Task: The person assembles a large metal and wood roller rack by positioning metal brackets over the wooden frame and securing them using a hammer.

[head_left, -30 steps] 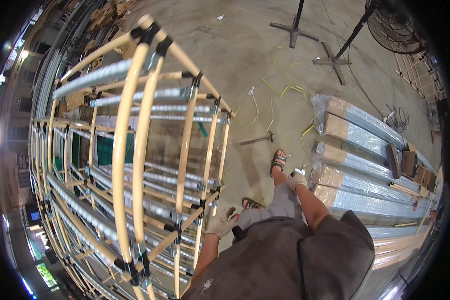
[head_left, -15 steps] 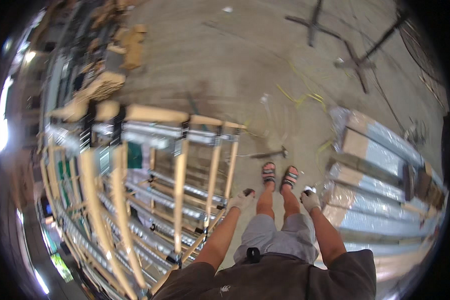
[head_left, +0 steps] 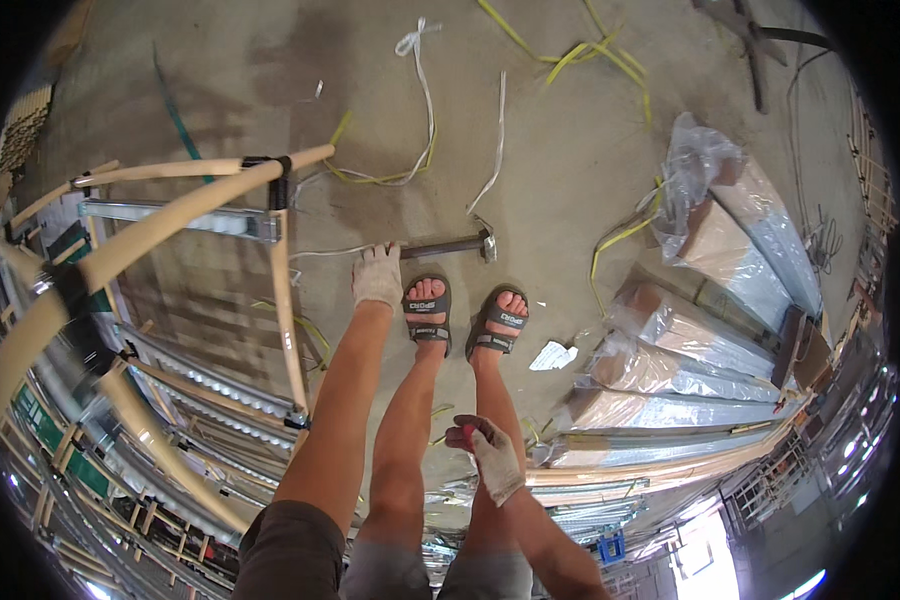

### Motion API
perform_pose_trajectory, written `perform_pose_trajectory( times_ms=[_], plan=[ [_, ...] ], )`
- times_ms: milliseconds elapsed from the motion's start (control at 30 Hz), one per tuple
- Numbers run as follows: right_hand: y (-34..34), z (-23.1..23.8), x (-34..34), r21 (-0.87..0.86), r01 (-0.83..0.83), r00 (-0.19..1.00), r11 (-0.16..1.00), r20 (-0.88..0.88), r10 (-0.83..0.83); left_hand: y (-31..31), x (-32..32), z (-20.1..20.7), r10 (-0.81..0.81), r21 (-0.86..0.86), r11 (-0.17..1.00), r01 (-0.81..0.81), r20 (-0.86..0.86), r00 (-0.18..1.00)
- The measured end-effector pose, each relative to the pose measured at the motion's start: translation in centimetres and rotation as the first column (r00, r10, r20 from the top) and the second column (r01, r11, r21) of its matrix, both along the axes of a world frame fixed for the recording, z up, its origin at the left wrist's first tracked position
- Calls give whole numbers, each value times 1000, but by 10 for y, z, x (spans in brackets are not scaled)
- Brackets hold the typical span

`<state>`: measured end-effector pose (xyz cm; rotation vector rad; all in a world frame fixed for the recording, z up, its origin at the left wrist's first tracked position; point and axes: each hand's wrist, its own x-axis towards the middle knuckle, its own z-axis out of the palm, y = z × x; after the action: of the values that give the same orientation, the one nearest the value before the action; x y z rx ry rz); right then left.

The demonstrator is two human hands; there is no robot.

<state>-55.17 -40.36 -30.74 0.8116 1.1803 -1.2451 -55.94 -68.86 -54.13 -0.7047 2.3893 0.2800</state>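
My left hand (head_left: 377,277), in a pale glove, reaches down to the floor left of my feet. Its fingers bend over the end of the dark handle of a hammer (head_left: 442,247) and hide that end. The hammer lies on the concrete ahead of my sandals, its metal head to the right. Above my right shin, my right hand (head_left: 493,462), in a glove with bare fingertips, is curled closed. A small red spot shows among its fingers; what it may hold I cannot make out.
A rack of tan tubes (head_left: 286,300) with black joints and metal roller tracks stands on the left. Plastic-wrapped long packages (head_left: 670,370) lie on the right. Yellow strapping (head_left: 595,50), white cord (head_left: 425,90) and a paper scrap (head_left: 553,356) are on the floor.
My view has come lower and closer to the floor. My left hand has gone from beside my thigh down to the hammer's handle. My right hand has moved inward over my right leg.
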Motion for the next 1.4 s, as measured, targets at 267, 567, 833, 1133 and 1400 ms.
perform_pose_trajectory(
  times_ms=[267,567,833,1133,1400],
  plan=[
    [-23,-34,-12,18,0,999,1000,-41,1,18,4,-75,-79,-95,990,105,244,967],
    [10,50,-52,231,-370,885,900,-206,417,119,8,74,593,552,678,-485,-22,805],
    [46,119,-94,-446,232,973,865,91,-214,143,-10,378,348,725,133,-676,604,717],
    [-23,273,-371,-369,452,626,812,-518,-584,106,-172,446,178,810,329,-486,452,874],
    [-98,338,-520,325,354,499,877,-858,117,-219,-296,424,622,3,767,-641,-246,743]
  ],
)
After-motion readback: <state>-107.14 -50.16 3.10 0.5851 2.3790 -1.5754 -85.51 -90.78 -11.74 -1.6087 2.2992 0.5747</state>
